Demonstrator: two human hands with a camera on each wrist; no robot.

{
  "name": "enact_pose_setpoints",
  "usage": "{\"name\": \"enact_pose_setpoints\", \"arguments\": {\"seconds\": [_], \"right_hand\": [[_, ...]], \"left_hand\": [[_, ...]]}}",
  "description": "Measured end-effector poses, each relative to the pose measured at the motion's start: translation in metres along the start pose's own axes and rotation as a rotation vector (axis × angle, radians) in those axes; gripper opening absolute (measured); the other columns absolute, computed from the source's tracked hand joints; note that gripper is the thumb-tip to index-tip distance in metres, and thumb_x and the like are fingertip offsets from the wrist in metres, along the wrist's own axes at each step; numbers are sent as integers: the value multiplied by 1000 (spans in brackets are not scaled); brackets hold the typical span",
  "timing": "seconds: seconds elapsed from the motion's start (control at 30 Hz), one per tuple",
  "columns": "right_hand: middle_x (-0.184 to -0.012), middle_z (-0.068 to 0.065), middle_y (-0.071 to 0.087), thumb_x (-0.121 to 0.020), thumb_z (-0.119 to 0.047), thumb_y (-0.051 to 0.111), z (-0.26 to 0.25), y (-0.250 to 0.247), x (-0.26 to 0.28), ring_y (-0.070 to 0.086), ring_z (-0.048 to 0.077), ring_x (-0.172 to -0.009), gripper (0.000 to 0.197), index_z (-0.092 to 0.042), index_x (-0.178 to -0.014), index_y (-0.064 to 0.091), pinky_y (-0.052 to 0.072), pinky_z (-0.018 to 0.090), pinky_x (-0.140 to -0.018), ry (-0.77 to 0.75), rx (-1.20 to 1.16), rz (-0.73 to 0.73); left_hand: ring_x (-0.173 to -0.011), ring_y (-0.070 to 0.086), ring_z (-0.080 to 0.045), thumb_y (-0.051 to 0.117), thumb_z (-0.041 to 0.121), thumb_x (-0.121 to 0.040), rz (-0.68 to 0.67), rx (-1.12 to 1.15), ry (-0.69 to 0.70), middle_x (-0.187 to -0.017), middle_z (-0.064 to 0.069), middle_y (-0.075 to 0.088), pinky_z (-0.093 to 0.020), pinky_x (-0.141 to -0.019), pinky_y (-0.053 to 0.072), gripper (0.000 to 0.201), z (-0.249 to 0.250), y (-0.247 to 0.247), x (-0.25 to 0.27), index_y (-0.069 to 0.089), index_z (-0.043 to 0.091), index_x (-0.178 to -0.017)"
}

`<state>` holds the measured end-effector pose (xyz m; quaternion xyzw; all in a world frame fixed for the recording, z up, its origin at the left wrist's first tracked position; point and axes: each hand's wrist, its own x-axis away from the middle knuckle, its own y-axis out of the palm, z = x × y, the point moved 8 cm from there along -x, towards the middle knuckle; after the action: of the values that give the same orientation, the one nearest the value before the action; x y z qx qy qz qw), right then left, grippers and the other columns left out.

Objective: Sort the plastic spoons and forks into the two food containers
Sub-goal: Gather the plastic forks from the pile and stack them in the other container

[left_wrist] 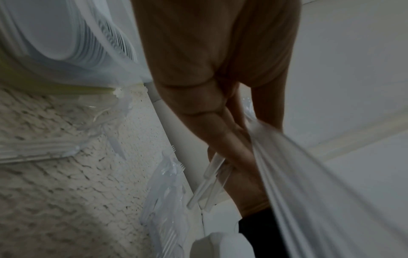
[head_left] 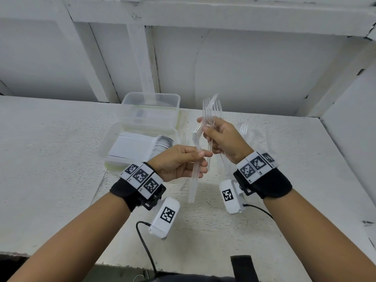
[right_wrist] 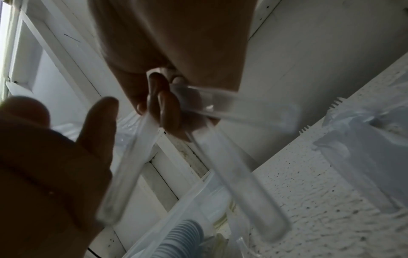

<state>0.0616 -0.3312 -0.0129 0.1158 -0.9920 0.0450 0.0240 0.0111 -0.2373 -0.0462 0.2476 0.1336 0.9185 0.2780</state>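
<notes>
2 bare hands are raised above a white textured table [head_left: 61, 159], close together at the middle of the head view. Nearest, the left hand [head_left: 179, 163] has its fingers curled round a stack of clear plastic handles [head_left: 193, 180], thumb pressed along the top; the handles hang down past the palm toward the table. The utensil heads at the top of this stack bend up toward the other hand, and their type cannot be told for certain. In the left wrist view the same stack [left_wrist: 309, 183] streaks across as a pale blur.

Just beyond and touching that stack, the right hand [head_left: 223, 137] grips a bundle of clear forks [head_left: 211, 106], fingers wrapped round the handles, tines fanned upward. The right wrist view shows several handles [right_wrist: 238, 174] sticking out below the curled fingers [right_wrist: 167, 108].

On the table past the right hand lies a loose pile of clear cutlery [head_left: 250, 135], with at least 1 fork head showing.

Left of the hands sits the near food container [head_left: 107, 147], translucent, holding a stack of white pieces with ribbed edges. Touching its far side stands the far food container [head_left: 150, 104], also translucent; what it holds cannot be made out. Behind both rises a white panelled wall [head_left: 244, 68].
</notes>
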Motion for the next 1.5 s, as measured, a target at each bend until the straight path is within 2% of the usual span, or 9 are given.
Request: {"name": "enact_pose_setpoints", "arguments": {"seconds": [0.13,0.33,0.5,0.57,0.7,0.97,1.1,1.3,1.5], "right_hand": [[-69,2,47,-96,-13,44,6,-9,0,33,-1,-33,22,-20,-111,30,27,15,-36,47,104,107],[-72,-3,59,-92,-17,55,4,-3,11,46,-4,-47,7,-19,-95,49,33,8,-45,-92,277,105],[-87,-2,59,-90,-20,58,12,2,16,53,7,-81,10,-13,-84,62,39,20,-72,-108,347,183],[-93,1,60,-92,-17,54,11,1,17,54,3,-79,13,-14,-88,66,39,16,-69,-70,334,193],[-71,-12,50,-93,-8,46,10,2,19,47,-5,-55,22,-13,-95,68,33,8,-51,-5,254,139],[-80,-16,45,-98,-13,38,5,10,19,41,-4,-65,25,-17,-117,54,34,11,-53,16,205,67],[-85,-11,44,-100,-37,31,11,5,19,41,-1,-68,19,-24,-112,38,31,16,-62,25,227,103],[-92,5,59,-93,-22,55,11,-1,22,52,9,-78,11,-15,-85,56,39,11,-67,-126,385,236],[-80,-7,65,-87,-15,63,10,-1,22,60,6,-79,6,-14,-82,66,45,6,-69,-105,272,281]], "left_hand": [[-69,70,-13,54,14,-90,188,28,100,-73,-2,70,-25,-67,58,13,7,-20,-5,64,6,-94],[-82,70,-12,59,17,-89,346,37,182,-90,-4,72,-25,-72,58,14,4,-33,-9,68,8,-94],[-88,69,-17,58,17,-90,358,60,187,-93,-8,71,-25,-72,58,16,1,-31,-11,68,5,-91],[-88,69,-19,59,17,-90,359,54,174,-95,-10,71,-26,-72,58,16,0,-32,-11,68,4,-93],[-82,70,-18,58,14,-90,364,40,167,-90,-11,70,-25,-67,58,13,0,-32,-10,68,5,-91],[-74,71,-18,60,11,-88,333,16,154,-81,-10,72,-28,-71,59,9,0,-25,-7,65,3,-88],[-73,71,-18,59,8,-89,367,80,173,-81,-7,72,-27,-67,59,7,1,-30,-6,63,5,-95],[-89,70,-21,60,7,-88,345,72,194,-95,-9,72,-27,-70,58,11,1,-26,-6,66,8,-97],[-88,71,-18,59,10,-89,354,52,197,-95,-7,72,-25,-66,57,9,-3,-26,-6,66,4,-92]]}}
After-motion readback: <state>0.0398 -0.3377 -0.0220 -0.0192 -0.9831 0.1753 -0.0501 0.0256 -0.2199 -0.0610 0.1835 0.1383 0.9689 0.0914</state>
